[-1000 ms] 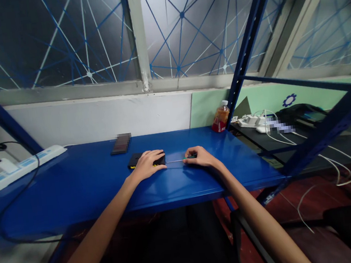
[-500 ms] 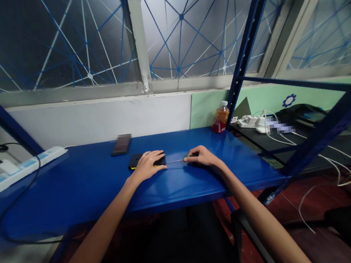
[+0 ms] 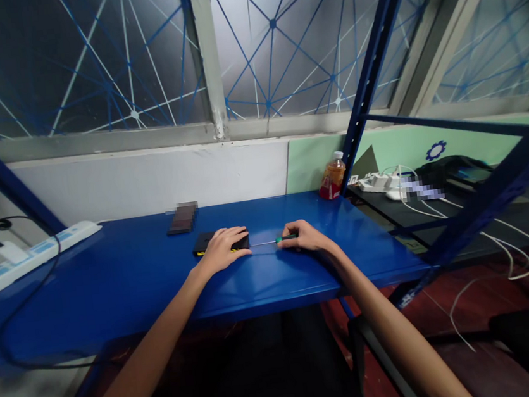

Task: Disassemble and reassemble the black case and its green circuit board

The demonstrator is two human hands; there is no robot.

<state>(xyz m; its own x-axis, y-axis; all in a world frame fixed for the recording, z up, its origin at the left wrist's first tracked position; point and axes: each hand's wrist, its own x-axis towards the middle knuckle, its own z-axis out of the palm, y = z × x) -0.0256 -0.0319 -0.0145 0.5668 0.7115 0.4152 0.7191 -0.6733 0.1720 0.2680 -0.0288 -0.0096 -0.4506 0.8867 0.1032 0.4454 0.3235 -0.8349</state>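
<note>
A flat black box (image 3: 201,243) with yellow along its front edge lies on the blue table (image 3: 125,278). My left hand (image 3: 222,250) rests over the box, fingers stretched across its top and the thumb at its front edge. To the right, my right hand (image 3: 301,236) is closed around the green and black handle of a screwdriver (image 3: 280,240). Its thin shaft lies level and points left, reaching the box's right side. Whether the tip sits inside the box cannot be made out.
A dark, blurred-out flat object (image 3: 183,218) lies behind the box. An orange drink bottle (image 3: 333,176) stands at the back right by the blue post. At the left is a white power strip (image 3: 71,236) with a black cable. White cables and plugs cover a side table.
The fingers of my right hand have shifted on the screwdriver, and more of its green handle shows. My left hand and the box have stayed in place.
</note>
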